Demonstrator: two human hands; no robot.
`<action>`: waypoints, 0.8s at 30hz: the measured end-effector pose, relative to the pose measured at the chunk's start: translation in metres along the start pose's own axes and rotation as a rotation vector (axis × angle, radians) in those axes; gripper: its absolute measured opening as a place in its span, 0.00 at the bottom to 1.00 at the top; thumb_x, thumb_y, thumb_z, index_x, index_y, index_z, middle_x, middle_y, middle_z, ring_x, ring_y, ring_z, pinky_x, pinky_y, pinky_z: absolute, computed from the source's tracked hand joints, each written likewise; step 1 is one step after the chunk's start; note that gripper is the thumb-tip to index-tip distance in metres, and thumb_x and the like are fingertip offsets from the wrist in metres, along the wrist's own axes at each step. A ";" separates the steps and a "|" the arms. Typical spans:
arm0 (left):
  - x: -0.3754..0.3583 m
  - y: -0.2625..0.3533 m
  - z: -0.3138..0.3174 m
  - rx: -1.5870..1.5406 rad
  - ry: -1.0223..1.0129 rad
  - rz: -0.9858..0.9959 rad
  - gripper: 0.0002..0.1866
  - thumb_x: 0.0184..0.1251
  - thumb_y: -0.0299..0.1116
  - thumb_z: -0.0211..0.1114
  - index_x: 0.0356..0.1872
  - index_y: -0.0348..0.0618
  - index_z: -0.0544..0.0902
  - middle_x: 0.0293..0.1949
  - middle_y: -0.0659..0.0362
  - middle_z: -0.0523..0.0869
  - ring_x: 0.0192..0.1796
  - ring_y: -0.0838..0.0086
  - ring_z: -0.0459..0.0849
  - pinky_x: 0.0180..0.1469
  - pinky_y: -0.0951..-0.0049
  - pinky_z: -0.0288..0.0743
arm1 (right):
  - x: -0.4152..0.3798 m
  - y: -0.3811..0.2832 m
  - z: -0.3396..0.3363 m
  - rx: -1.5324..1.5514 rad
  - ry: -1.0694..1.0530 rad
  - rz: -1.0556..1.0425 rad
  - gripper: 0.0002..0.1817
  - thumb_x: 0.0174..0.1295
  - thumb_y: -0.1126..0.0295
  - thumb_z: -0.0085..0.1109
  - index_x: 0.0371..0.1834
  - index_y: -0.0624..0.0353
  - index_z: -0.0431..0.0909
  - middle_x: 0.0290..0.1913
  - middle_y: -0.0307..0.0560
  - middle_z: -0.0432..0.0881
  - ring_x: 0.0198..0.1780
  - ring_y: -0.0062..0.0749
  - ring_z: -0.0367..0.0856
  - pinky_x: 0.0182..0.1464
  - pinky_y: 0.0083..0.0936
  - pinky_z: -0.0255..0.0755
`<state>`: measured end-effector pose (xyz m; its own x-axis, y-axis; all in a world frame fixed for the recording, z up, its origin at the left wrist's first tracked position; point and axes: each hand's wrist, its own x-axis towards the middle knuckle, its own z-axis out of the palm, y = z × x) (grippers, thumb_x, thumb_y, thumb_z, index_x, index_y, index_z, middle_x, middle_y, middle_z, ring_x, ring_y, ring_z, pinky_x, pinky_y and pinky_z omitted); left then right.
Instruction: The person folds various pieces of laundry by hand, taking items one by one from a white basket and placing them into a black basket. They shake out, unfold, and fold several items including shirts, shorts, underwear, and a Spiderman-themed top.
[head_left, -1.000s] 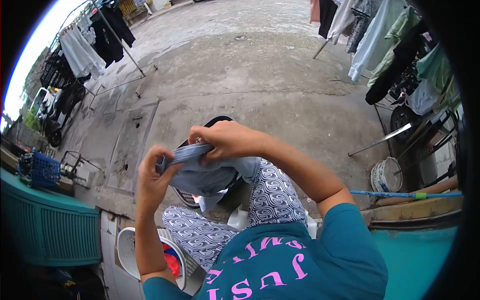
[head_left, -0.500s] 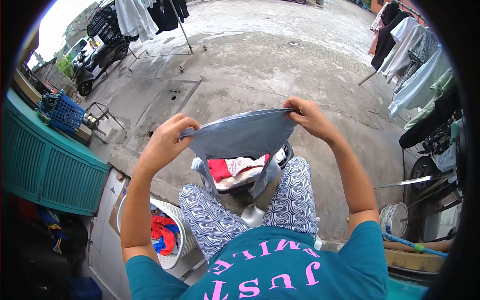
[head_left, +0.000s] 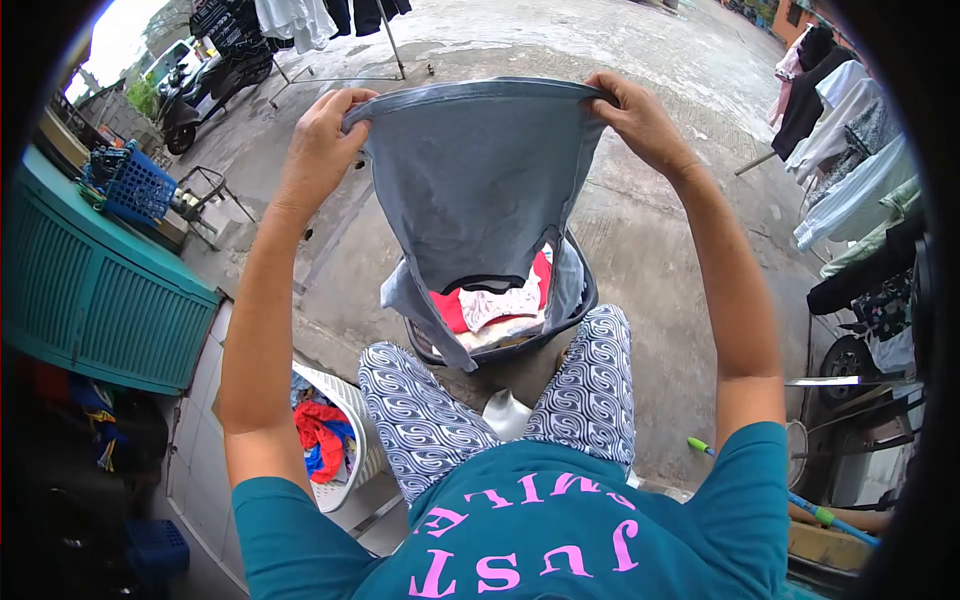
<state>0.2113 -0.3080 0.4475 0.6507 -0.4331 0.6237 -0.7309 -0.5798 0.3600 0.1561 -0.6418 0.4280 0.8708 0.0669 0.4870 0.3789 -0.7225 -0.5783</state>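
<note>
A grey-blue shirt [head_left: 475, 170] is stretched out in front of me by its hem. My left hand [head_left: 325, 135] is closed on one corner of the hem, and my right hand [head_left: 635, 120] grips the opposite corner. The shirt's lower end, with what look like its sleeves, hangs over a dark basin [head_left: 465, 358] in front of my knees. In the basin lie red cloth [head_left: 449, 312] and white patterned cloth [head_left: 500, 303], partly covered by the shirt.
Beside my left leg stands a white laundry basket [head_left: 362, 440] holding red and blue clothes [head_left: 318, 440]. Clothes [head_left: 850, 165] hang on a rack at right. A teal louvred cabinet [head_left: 110, 290], a blue basket [head_left: 140, 188] and a scooter [head_left: 200, 95] are at left.
Both hands have risen and moved farther out, lifting the shirt's hem higher. More of the shirt now hangs spread open above the basin.
</note>
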 end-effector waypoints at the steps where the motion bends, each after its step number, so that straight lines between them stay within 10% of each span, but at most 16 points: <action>1: 0.005 0.003 0.000 0.054 0.057 0.045 0.13 0.52 0.21 0.59 0.41 0.38 0.75 0.32 0.63 0.76 0.33 0.83 0.72 0.34 0.82 0.67 | 0.004 0.000 -0.004 0.144 -0.005 -0.026 0.11 0.55 0.72 0.48 0.39 0.67 0.71 0.34 0.45 0.78 0.38 0.26 0.74 0.46 0.22 0.67; 10: -0.126 0.069 0.045 -0.318 -0.520 -0.026 0.21 0.39 0.19 0.59 0.41 0.44 0.75 0.25 0.56 0.70 0.27 0.67 0.74 0.30 0.71 0.69 | -0.119 0.005 -0.037 0.347 -0.584 0.248 0.09 0.47 0.84 0.49 0.32 0.64 0.74 0.30 0.38 0.79 0.35 0.18 0.74 0.41 0.17 0.68; 14: -0.231 0.089 0.105 -0.497 -0.943 -0.107 0.22 0.43 0.23 0.59 0.46 0.45 0.73 0.31 0.55 0.74 0.34 0.65 0.77 0.36 0.68 0.72 | -0.211 0.016 -0.005 0.185 -1.084 0.380 0.10 0.47 0.73 0.51 0.35 0.55 0.76 0.25 0.44 0.79 0.26 0.33 0.75 0.30 0.27 0.65; 20: -0.265 0.050 0.160 -0.906 -1.280 -0.402 0.22 0.52 0.24 0.55 0.52 0.38 0.71 0.37 0.55 0.77 0.39 0.71 0.77 0.44 0.74 0.71 | -0.258 0.042 0.040 0.386 -1.511 0.773 0.13 0.58 0.59 0.53 0.37 0.56 0.75 0.27 0.40 0.81 0.28 0.24 0.78 0.32 0.20 0.69; 24: -0.243 -0.004 0.230 -0.667 -0.809 -0.522 0.18 0.55 0.27 0.55 0.49 0.37 0.72 0.38 0.54 0.78 0.41 0.70 0.77 0.45 0.73 0.71 | -0.210 0.091 0.083 0.370 -0.660 0.639 0.10 0.60 0.65 0.51 0.34 0.60 0.75 0.28 0.41 0.78 0.31 0.22 0.77 0.34 0.20 0.69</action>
<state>0.1033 -0.3591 0.1353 0.6695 -0.7017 -0.2436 -0.1437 -0.4441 0.8844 0.0340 -0.6643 0.2185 0.9027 0.1913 -0.3853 -0.2468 -0.5033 -0.8281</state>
